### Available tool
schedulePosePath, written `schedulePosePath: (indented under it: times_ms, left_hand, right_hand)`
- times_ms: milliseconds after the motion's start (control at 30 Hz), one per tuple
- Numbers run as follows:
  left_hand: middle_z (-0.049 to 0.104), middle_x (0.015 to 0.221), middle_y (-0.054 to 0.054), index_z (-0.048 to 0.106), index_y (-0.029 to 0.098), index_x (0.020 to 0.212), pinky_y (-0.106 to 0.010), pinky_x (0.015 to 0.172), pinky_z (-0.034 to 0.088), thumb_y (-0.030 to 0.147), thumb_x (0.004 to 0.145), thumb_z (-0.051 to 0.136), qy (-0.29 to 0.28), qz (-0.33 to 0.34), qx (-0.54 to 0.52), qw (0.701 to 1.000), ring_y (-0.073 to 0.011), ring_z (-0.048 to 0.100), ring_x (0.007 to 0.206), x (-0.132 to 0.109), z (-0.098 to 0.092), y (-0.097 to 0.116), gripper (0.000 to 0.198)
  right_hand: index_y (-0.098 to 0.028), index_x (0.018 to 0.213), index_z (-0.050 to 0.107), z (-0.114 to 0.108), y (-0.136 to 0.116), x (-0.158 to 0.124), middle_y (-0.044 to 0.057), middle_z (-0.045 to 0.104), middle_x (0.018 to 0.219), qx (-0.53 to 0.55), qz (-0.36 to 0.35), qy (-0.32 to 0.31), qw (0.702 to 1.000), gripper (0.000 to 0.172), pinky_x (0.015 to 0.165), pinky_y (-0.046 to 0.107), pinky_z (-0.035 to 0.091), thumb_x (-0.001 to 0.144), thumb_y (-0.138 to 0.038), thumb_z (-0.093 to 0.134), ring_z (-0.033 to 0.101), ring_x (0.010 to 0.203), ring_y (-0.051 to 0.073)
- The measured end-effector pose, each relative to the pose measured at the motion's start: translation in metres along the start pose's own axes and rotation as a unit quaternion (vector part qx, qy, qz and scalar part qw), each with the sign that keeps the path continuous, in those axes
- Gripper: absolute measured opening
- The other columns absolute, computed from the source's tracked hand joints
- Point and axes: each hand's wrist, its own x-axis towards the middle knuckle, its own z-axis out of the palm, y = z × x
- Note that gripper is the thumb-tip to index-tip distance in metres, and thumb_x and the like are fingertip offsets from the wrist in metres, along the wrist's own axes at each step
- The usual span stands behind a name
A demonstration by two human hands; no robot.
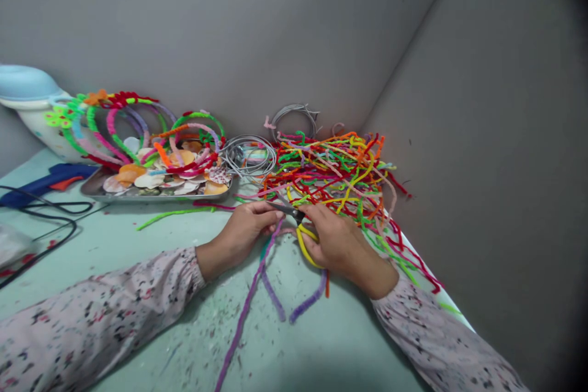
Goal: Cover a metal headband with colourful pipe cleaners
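Observation:
My right hand (337, 242) is closed on a pair of yellow-handled scissors (301, 229), whose dark blades point left toward my left hand. My left hand (245, 229) pinches a purple pipe cleaner (250, 300) right at the blade tips. That purple stem trails down the pale green table (151, 245) toward me, and other purple pieces (307, 300) curl beneath my right hand. Just behind both hands lies a large heap of pipe cleaners in many colours (340, 171).
A metal tray (98, 187) at the left holds seashells and several pipe-cleaner-wrapped headbands (133, 125). Bare wire hoops (250, 156) lie beside it. A blue glue gun (41, 184) with a black cable (46, 233) rests at the far left. Grey walls close the corner behind and right.

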Motion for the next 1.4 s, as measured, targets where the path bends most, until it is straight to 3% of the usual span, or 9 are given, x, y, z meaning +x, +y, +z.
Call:
schedulePosePath:
  times_ms: [367, 1400]
  left_hand:
    - [0.055, 0.056, 0.001, 0.067, 0.013, 0.067, -0.023, 0.051, 0.030, 0.023, 0.068, 0.072, 0.009, 0.014, 0.027, 0.999, -0.0075, 0.044, 0.052, -0.0017, 0.0016, 0.0003, 0.011]
    - [0.054, 0.056, 0.001, 0.065, 0.013, 0.066, -0.023, 0.052, 0.029, 0.024, 0.069, 0.071, -0.012, 0.018, 0.035, 0.999, -0.0078, 0.043, 0.052, -0.0027, 0.0008, 0.0008, 0.013]
  right_hand:
    - [-0.019, 0.122, 0.048, -0.0039, -0.0067, -0.0015, 0.009, 0.063, 0.108, -0.019, 0.008, -0.010, 1.000, 0.039, 0.070, 0.031, 0.046, 0.085, -0.030, 0.050, 0.063, 0.090, 0.023]
    - [-0.019, 0.123, 0.047, -0.0003, -0.0003, -0.0027, 0.009, 0.063, 0.109, 0.044, -0.011, -0.019, 0.999, 0.037, 0.083, 0.032, 0.048, 0.087, -0.027, 0.049, 0.062, 0.098, 0.022]
